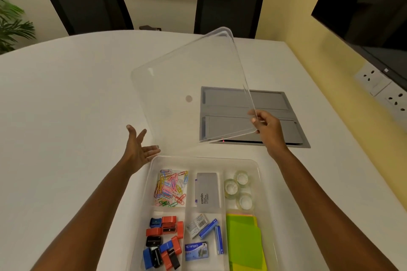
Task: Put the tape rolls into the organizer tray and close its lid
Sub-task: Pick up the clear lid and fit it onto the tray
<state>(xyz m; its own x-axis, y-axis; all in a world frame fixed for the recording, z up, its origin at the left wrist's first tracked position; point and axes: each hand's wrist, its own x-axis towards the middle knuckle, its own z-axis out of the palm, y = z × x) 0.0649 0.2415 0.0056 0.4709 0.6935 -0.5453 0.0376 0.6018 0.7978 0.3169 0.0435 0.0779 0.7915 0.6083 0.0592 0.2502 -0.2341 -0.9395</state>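
Office meeting room. A large white worktop [66, 94] with a rounded end is flanked at its far side by two black mesh-backed chairs [229, 4]. A grey flip-lid cable box [273, 103] is set flush into the worktop. A dark wall-mounted screen [365, 2] is seen at right on a yellow wall, with socket plates [383, 88] below it. A potted plant [11, 22] is glimpsed at left. Stationery is sorted in a clear organizer tray [262, 182].

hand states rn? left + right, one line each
Left hand: open, palm up, empty, reaching toward the clear lid.
Right hand: fingers closed on the lid's near right corner, holding it tilted above the table.
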